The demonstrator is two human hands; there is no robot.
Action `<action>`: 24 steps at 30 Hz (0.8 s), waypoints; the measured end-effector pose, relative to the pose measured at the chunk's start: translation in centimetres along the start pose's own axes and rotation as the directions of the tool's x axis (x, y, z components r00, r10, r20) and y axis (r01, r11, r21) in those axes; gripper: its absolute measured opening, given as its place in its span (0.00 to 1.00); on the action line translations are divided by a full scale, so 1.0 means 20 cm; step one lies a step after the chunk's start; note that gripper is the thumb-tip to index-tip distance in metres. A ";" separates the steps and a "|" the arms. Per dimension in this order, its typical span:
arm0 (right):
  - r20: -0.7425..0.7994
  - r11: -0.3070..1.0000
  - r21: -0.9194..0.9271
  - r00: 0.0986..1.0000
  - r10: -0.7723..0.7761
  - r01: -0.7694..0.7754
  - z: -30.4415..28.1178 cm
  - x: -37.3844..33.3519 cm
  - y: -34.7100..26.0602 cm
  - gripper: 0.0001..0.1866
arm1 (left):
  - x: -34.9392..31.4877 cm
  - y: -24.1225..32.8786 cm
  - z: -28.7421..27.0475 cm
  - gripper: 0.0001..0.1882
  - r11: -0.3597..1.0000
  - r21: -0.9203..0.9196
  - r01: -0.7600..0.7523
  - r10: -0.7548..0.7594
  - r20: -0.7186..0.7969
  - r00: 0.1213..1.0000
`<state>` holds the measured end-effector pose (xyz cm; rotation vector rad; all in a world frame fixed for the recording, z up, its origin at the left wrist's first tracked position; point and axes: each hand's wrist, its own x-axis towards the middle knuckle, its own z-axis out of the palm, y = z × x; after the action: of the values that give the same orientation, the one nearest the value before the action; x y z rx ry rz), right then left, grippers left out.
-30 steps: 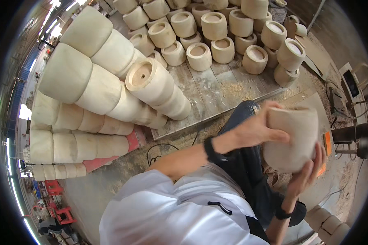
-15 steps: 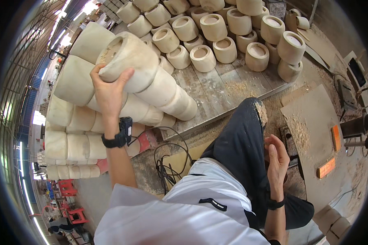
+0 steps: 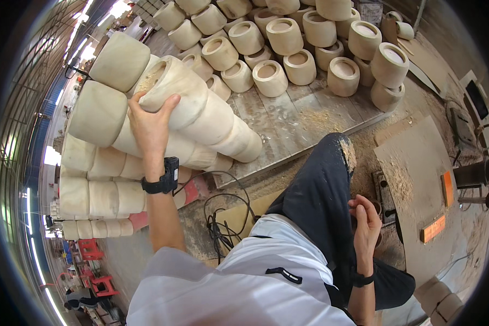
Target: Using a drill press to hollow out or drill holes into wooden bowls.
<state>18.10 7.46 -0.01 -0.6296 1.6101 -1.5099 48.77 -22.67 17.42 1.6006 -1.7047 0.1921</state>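
My left hand [image 3: 151,126] is closed on the rim of a pale, rounded wooden block [image 3: 183,89], thumb on the near side and fingers by its hollow end. Wood shavings lie in that hollow. The block sits at the upper end of a sloping row of similar blocks [image 3: 209,122], touching the one below it. Two more blocks [image 3: 98,112] lie just left of my hand. My right hand [image 3: 367,223] hangs beside my dark-trousered leg, fingers loosely bent and apart, with nothing in it.
Hollowed blocks [image 3: 269,77] stand stacked on a plank platform [image 3: 288,133] strewn with sawdust. A black cable [image 3: 223,223] lies coiled near my left side. To the right is a grey board [image 3: 418,190] with orange blocks [image 3: 433,226], beside a dark machine part [image 3: 472,170]. Red stools [image 3: 91,249] stand far left.
My left hand and the block have shifted slightly right and toward me, bringing the block more in line with its row. My right hand has barely moved.
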 end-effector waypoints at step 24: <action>-0.180 0.971 -0.138 0.969 0.169 -0.195 -0.09 -0.09 0.03 0.13 | 0.06 0.71 1.50 0.47 0.874 -0.481 -0.069 0.301 0.425 0.853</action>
<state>17.79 10.03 -0.22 -0.4322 1.8737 -1.3405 23.38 -38.54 2.91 1.1799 -2.1006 -0.5331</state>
